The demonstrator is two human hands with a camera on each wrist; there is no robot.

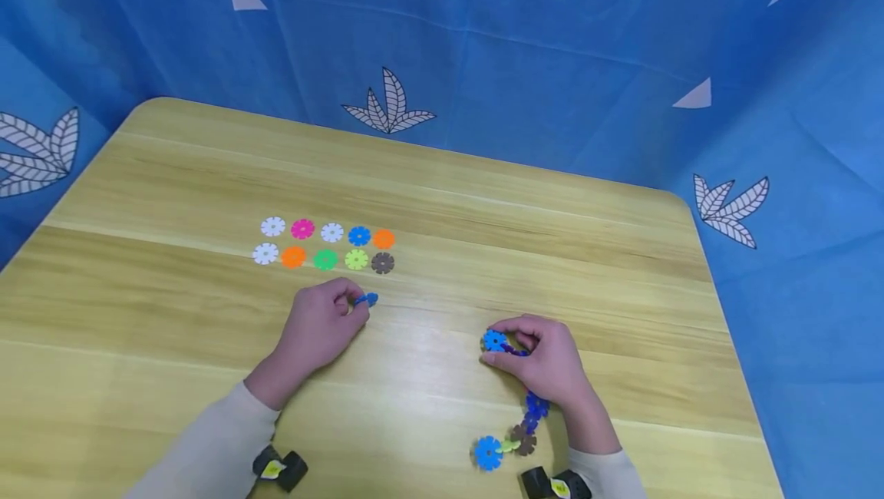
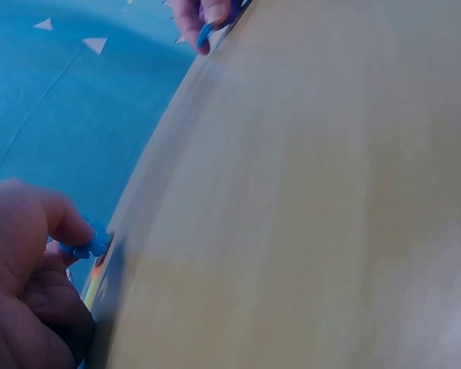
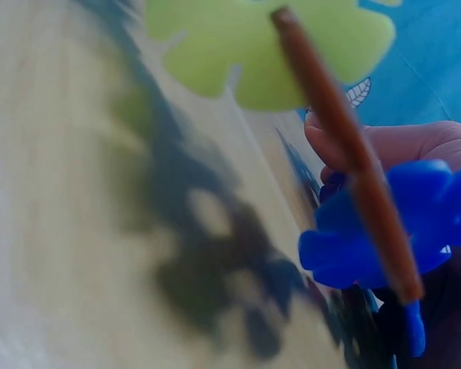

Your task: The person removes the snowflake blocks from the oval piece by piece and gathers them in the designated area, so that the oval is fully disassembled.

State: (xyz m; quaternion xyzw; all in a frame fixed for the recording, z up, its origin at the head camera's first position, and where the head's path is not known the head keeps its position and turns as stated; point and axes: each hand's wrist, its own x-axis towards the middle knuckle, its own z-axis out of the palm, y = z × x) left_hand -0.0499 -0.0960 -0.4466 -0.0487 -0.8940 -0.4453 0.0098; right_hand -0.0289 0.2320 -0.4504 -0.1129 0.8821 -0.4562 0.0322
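Disc chain (image 1: pixel 522 441) | left hand (image 1: pixel 326 321) pinching blue piece (image 1: pixel 371 299) | right hand (image 1: pixel 549 357) pinching blue disc (image 1: pixel 494 341)

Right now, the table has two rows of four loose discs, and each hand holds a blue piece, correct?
No: the head view shows two rows of five loose discs on the table, not four. The left hand and right hand each hold a blue piece.
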